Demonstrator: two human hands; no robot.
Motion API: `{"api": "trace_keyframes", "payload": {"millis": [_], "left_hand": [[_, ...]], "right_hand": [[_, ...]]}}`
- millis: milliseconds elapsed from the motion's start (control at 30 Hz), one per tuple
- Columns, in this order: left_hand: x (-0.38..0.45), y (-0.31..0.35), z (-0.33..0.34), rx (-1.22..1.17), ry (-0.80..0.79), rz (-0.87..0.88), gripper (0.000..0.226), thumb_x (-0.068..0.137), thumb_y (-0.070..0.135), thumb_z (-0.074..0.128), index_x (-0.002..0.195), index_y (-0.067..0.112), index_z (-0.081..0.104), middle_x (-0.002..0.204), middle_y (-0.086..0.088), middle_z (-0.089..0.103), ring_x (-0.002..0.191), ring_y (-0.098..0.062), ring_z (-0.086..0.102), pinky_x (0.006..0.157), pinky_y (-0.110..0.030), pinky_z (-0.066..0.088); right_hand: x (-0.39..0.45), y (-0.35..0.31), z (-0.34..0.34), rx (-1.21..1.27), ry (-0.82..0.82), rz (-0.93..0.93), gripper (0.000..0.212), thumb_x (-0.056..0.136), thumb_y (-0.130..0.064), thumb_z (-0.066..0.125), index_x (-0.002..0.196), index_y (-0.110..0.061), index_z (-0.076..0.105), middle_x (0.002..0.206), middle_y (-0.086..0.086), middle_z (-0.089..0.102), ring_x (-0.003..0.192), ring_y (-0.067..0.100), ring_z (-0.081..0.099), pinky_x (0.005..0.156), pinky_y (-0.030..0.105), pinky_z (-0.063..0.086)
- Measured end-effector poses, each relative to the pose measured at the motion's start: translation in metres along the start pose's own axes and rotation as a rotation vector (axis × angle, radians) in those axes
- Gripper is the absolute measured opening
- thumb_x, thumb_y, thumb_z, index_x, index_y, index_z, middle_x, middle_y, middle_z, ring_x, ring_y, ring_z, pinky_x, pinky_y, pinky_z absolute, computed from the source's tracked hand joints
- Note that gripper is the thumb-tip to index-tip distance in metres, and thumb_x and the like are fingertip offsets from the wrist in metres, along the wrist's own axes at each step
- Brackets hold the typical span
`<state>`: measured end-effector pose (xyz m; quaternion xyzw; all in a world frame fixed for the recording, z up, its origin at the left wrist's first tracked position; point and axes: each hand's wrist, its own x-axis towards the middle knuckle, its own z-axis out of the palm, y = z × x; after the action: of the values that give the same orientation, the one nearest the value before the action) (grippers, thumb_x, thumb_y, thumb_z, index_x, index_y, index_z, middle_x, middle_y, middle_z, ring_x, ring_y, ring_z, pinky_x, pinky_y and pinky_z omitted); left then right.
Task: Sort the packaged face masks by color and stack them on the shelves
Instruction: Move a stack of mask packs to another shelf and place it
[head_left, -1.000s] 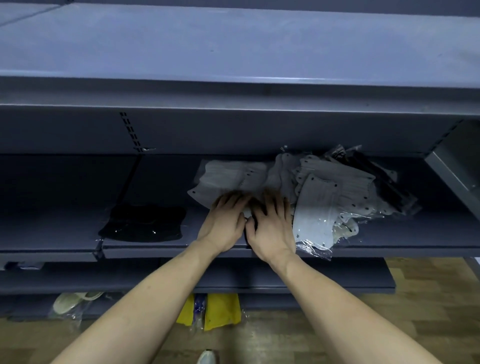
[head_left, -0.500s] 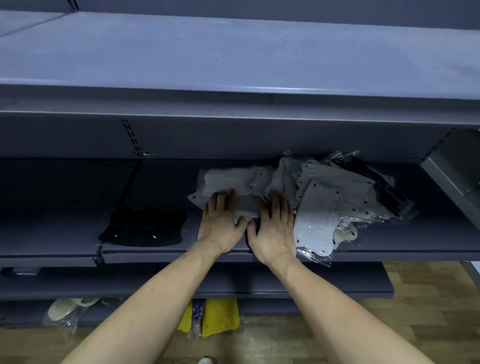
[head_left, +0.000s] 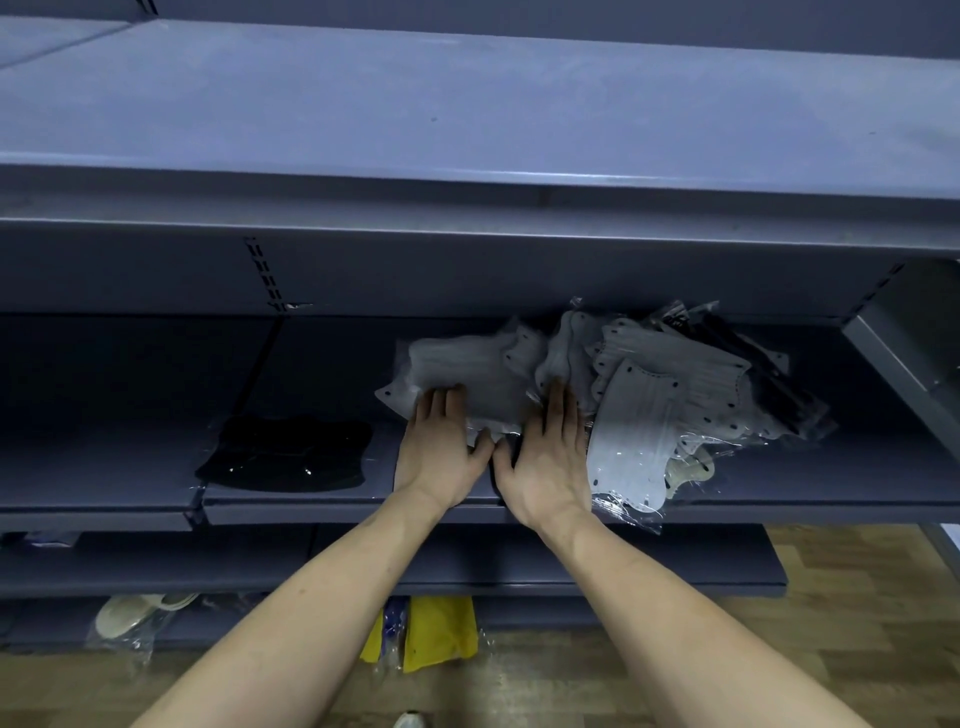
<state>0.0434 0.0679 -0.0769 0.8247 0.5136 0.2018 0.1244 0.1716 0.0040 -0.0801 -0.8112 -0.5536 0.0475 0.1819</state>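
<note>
- Both hands are flat on the grey metal middle shelf (head_left: 779, 483) at centre frame, squaring up the small stack of white face masks in clear plastic wrappers (head_left: 467, 374).
- The left hand (head_left: 441, 452) lies palm down, fingers straight and close together, fingertips pressing the stack's lower left edge.
- The right hand (head_left: 545, 457) lies palm down just beside it, fingers straight and slightly spread, tips on the stack's right edge; the 2 thumbs nearly touch.
- Compared with 1 second ago, both hands have slid deeper onto the shelf, and the fingers that were curled over the packs are now stretched flat. The stack looks pushed back and tidier.
- My read: the white stack is being set in place, and this step is close to done.
- Right of centre sits the loose unsorted heap of wrapped masks (head_left: 675, 395), mostly white with dark packs at the back; it touches the right hand's side and overhangs the shelf's front lip.
- At centre left, well apart from the hands, the black face mask pack in glossy wrap (head_left: 285, 452) lies flat on the same shelf, apparently the start of a black pile.
- Lower centre, a yellow wrapped pack (head_left: 436, 634) sits down low near the floor, and lower left there is a cream-coloured wrapped pack (head_left: 135, 613).
- Plenty of sorting looks left: the heap needs separating, and slippery wrappers could slide off that edge.
</note>
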Motion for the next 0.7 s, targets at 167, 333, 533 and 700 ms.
{"api": "trace_keyframes", "payload": {"millis": [167, 333, 533, 700], "left_hand": [[-0.007, 0.001, -0.002, 0.011, 0.040, -0.037, 0.050, 0.090, 0.039, 0.063, 0.133, 0.014, 0.059, 0.118, -0.009, 0.058, 0.114, -0.030, 0.050, 0.090, -0.040, 0.050], [-0.015, -0.007, -0.007, 0.135, 0.148, 0.055, 0.023, 0.076, 0.006, 0.076, 0.096, 0.018, 0.077, 0.089, -0.006, 0.063, 0.086, -0.030, 0.056, 0.075, -0.037, 0.048], [-0.032, -0.025, -0.021, 0.318, 0.175, 0.132, 0.019, 0.080, 0.038, 0.076, 0.073, 0.021, 0.070, 0.087, 0.000, 0.062, 0.097, -0.026, 0.053, 0.102, -0.051, 0.036], [-0.041, -0.030, -0.025, 0.180, 0.144, 0.218, 0.037, 0.097, 0.037, 0.043, 0.086, 0.025, 0.075, 0.107, 0.007, 0.070, 0.124, -0.024, 0.051, 0.117, -0.062, 0.009]], "right_hand": [[-0.002, 0.002, 0.000, 0.034, 0.021, -0.057, 0.062, 0.094, -0.038, 0.044, 0.153, -0.020, 0.035, 0.167, 0.010, 0.005, 0.153, 0.031, 0.000, 0.125, 0.044, 0.003], [-0.006, 0.009, 0.002, 0.057, 0.198, -0.256, 0.035, 0.089, -0.027, 0.045, 0.111, -0.015, 0.070, 0.148, 0.012, 0.047, 0.142, 0.033, 0.031, 0.120, 0.048, 0.019], [-0.007, 0.010, 0.002, 0.045, 0.257, -0.390, 0.024, 0.086, -0.026, 0.051, 0.099, -0.016, 0.069, 0.135, 0.009, 0.057, 0.133, 0.034, 0.043, 0.116, 0.053, 0.025], [-0.010, 0.013, 0.005, 0.011, 0.218, -0.585, 0.035, 0.086, -0.035, 0.057, 0.111, -0.015, 0.071, 0.126, 0.002, 0.065, 0.127, 0.027, 0.052, 0.112, 0.051, 0.031]]}}
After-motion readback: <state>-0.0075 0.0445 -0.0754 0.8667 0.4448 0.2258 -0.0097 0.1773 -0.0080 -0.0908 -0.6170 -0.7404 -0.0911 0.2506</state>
